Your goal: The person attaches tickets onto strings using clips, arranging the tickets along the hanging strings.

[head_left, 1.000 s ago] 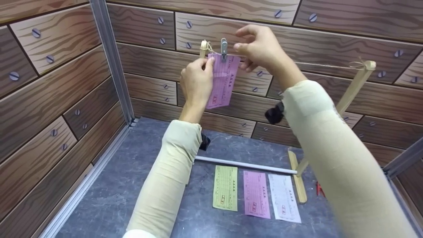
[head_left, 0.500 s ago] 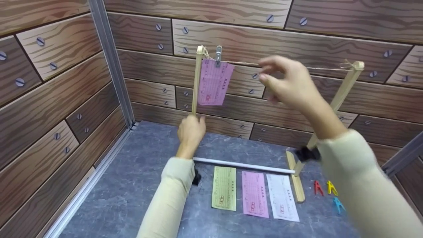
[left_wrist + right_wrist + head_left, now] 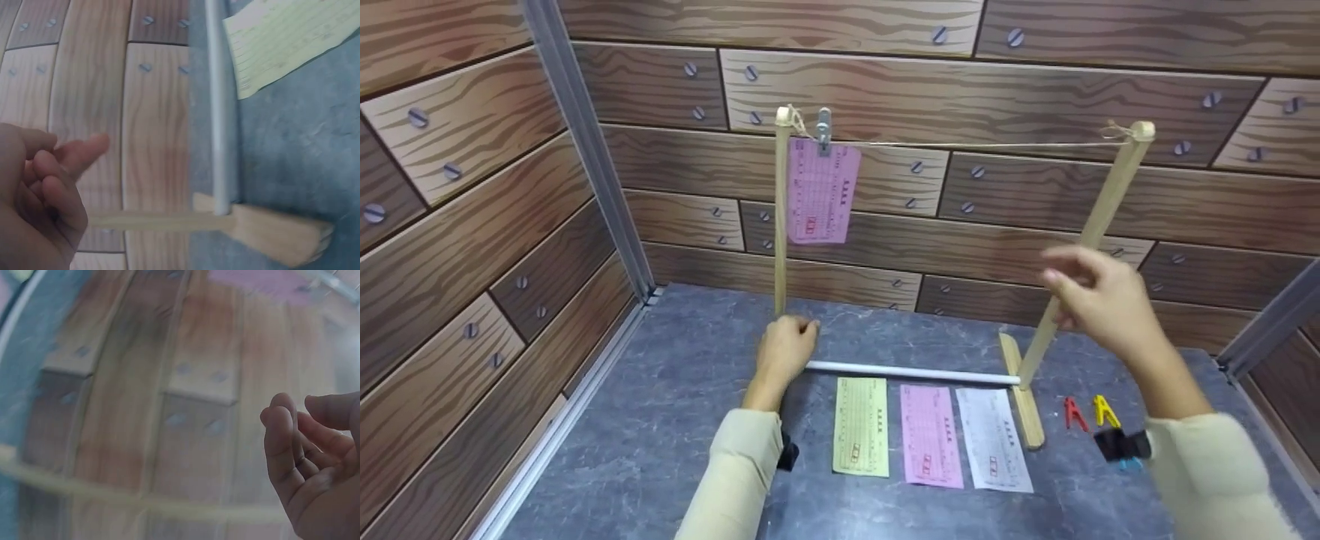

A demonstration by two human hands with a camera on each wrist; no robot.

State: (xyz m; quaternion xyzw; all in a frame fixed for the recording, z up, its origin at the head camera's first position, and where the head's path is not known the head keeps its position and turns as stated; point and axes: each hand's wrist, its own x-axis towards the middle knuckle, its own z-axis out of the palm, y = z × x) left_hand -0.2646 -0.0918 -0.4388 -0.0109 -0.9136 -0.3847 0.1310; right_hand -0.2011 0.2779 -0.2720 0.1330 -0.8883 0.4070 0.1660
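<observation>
Head view: one pink slip (image 3: 822,192) hangs pegged on the string (image 3: 975,145) by the left post. Left hand (image 3: 784,352) hovers low at that post's foot, fingers loosely curled, holding nothing. Right hand (image 3: 1099,307) floats mid-air near the right post, fingers relaxed and apart (empty too). Green slip (image 3: 861,427), a second pink slip and a white one lie flat below the rack. Best bet: pinch a slip by its top edge, fetch a peg (image 3: 1105,411) from beside the base.

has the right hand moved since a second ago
Yes. The right hand has dropped from the string, beside the clipped pink slip, down and rightward to the right post.
</observation>
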